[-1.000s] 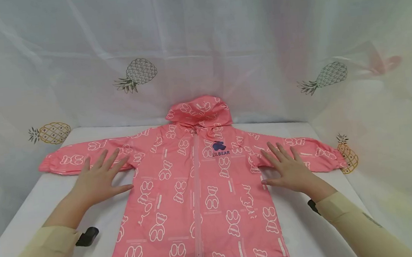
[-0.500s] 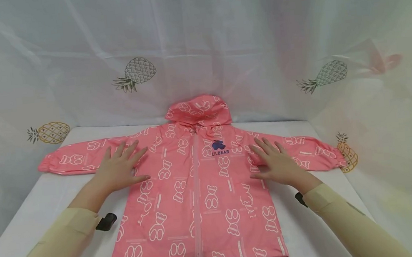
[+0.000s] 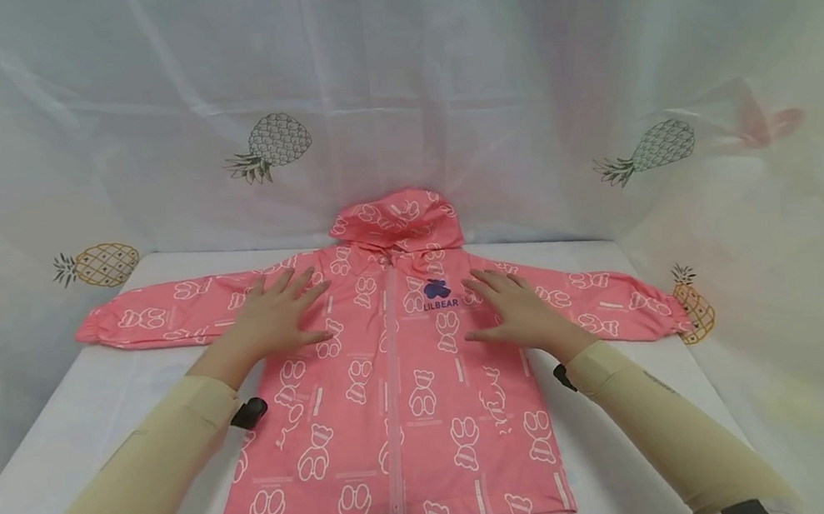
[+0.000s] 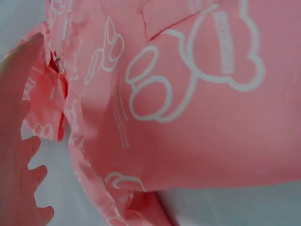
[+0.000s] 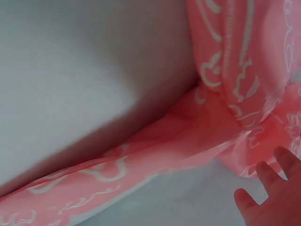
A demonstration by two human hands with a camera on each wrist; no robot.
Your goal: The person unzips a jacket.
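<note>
A pink hooded child's jacket [image 3: 432, 447] with white bear outlines lies front up, zip closed, sleeves spread to both sides. Its hood [image 3: 396, 221] points to the back, and a dark blue LILBEAR print marks one side of the chest. My left hand [image 3: 275, 317] is over the left shoulder area, fingers spread and straight, holding nothing. Over the other side of the chest, beside the print, my right hand [image 3: 519, 313] is likewise spread with nothing in it. The wrist views show the hands' fingers extended near the pink cloth [image 4: 155, 155] and a sleeve [image 5: 141, 165].
The jacket lies on a white table [image 3: 61, 436]. Behind and to the right hangs a pale curtain [image 3: 423, 80] printed with pineapples, meeting the table's back edge. Dark wrist devices [image 3: 251, 412] stick out at my sleeves.
Both hands have moved inward over the jacket, the left to the right and slightly toward the hood, the right to the left. The jacket has stayed in place.
</note>
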